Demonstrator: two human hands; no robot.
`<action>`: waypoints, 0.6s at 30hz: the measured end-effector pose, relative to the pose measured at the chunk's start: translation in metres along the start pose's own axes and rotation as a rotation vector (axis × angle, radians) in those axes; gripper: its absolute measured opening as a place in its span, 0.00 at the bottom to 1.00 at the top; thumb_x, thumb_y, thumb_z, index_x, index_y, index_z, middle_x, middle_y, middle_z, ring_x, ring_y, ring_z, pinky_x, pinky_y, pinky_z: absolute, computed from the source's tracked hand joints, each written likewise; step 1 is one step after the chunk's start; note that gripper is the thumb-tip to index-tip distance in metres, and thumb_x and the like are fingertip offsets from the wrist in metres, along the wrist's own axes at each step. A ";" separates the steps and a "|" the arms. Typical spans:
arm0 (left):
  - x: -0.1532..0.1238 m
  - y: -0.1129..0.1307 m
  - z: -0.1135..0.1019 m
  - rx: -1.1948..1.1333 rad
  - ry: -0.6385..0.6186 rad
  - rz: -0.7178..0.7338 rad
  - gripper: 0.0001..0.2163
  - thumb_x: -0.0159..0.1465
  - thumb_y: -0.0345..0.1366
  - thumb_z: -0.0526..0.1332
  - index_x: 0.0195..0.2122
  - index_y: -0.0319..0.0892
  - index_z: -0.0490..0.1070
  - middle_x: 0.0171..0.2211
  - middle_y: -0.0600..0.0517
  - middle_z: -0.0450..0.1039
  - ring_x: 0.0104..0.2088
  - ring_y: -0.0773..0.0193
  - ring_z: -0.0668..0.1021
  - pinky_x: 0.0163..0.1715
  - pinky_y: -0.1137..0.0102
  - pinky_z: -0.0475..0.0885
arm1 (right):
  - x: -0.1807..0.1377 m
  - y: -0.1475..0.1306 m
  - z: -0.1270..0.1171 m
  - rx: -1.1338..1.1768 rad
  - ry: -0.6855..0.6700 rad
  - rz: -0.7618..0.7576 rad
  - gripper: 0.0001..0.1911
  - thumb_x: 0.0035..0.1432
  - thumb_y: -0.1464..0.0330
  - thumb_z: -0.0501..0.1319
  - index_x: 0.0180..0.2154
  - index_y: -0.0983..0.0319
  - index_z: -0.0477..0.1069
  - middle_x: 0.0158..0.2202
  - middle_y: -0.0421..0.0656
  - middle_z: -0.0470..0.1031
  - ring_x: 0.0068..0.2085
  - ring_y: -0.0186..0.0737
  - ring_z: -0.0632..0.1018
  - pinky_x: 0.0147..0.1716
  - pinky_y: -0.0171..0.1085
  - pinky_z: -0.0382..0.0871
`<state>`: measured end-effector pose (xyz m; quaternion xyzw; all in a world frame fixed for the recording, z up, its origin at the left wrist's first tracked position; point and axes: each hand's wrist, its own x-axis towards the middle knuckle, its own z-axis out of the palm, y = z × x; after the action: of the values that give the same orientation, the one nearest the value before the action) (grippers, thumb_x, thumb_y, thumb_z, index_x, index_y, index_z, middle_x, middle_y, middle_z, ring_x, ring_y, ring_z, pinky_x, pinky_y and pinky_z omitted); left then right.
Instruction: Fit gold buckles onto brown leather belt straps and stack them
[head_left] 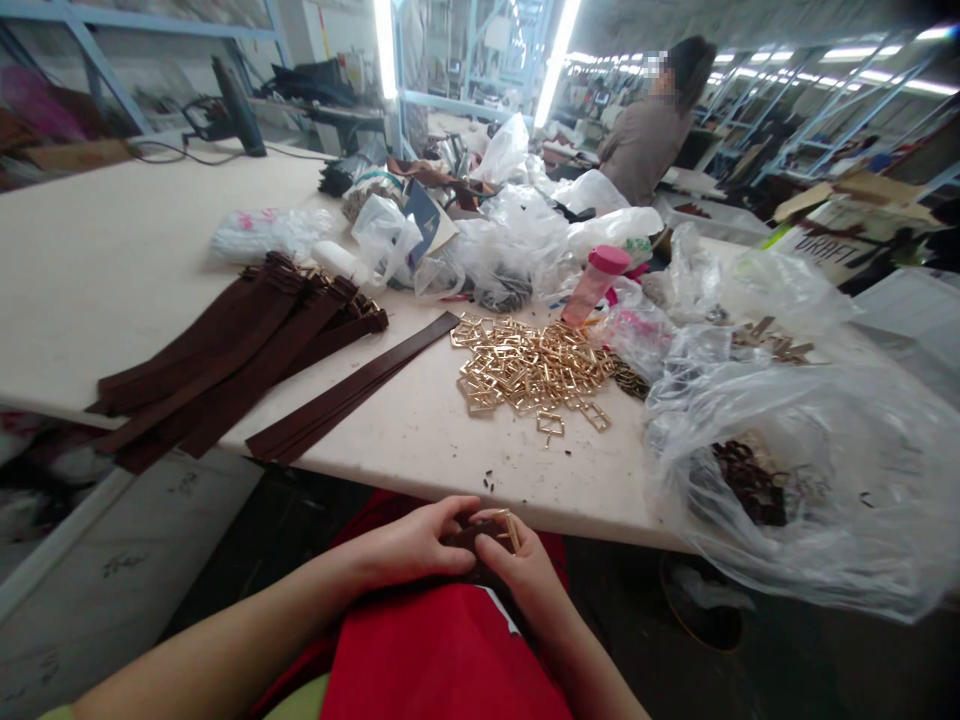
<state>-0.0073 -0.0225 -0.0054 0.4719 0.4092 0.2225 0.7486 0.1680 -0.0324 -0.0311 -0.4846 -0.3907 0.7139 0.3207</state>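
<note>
Close to my body, just below the table's front edge, my left hand (431,540) and my right hand (514,555) meet around a dark brown leather strap (484,540). The left fingers are closed on the strap. Between my right thumb and fingers, a gold buckle (511,530) sits at the strap's end; how far it is threaded is hidden. A loose pile of gold buckles (532,365) lies on the table ahead. Left of it are several plain brown straps (352,390), and farther left a stack of brown straps with buckles (247,340).
Clear plastic bags (517,230) crowd the back of the table (420,450). A pink-lidded bottle (595,285) stands tilted behind the buckles. At right, a large plastic bag (795,480) holds small dark pieces. A co-worker (652,130) is in the background.
</note>
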 end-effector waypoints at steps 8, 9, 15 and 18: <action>-0.002 0.008 -0.005 -0.080 -0.021 -0.156 0.19 0.49 0.31 0.60 0.43 0.36 0.70 0.31 0.52 0.75 0.28 0.67 0.73 0.29 0.73 0.66 | 0.000 -0.006 -0.003 -0.281 0.119 -0.168 0.13 0.50 0.66 0.59 0.39 0.63 0.68 0.34 0.44 0.74 0.36 0.40 0.74 0.36 0.37 0.69; -0.001 0.005 -0.005 -0.081 0.004 -0.154 0.18 0.48 0.31 0.60 0.42 0.35 0.71 0.30 0.52 0.75 0.28 0.67 0.73 0.29 0.73 0.65 | 0.000 -0.006 -0.002 -0.335 0.130 -0.188 0.13 0.50 0.67 0.58 0.39 0.64 0.68 0.34 0.44 0.74 0.36 0.40 0.74 0.37 0.37 0.69; 0.003 -0.005 -0.003 -0.019 0.119 -0.116 0.20 0.47 0.34 0.62 0.43 0.35 0.71 0.34 0.49 0.77 0.33 0.61 0.75 0.32 0.71 0.68 | 0.003 -0.008 0.001 -0.524 0.132 -0.256 0.10 0.49 0.71 0.56 0.37 0.63 0.68 0.33 0.42 0.74 0.35 0.39 0.75 0.37 0.35 0.68; 0.001 -0.001 -0.002 -0.010 0.094 -0.106 0.18 0.49 0.36 0.62 0.41 0.36 0.73 0.36 0.49 0.77 0.37 0.59 0.75 0.37 0.70 0.68 | 0.000 -0.007 0.001 -0.495 0.049 -0.240 0.10 0.50 0.71 0.56 0.37 0.63 0.68 0.31 0.42 0.74 0.33 0.37 0.75 0.34 0.34 0.68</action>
<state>-0.0078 -0.0210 -0.0072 0.4350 0.4672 0.2065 0.7415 0.1679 -0.0292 -0.0247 -0.5156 -0.6002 0.5415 0.2841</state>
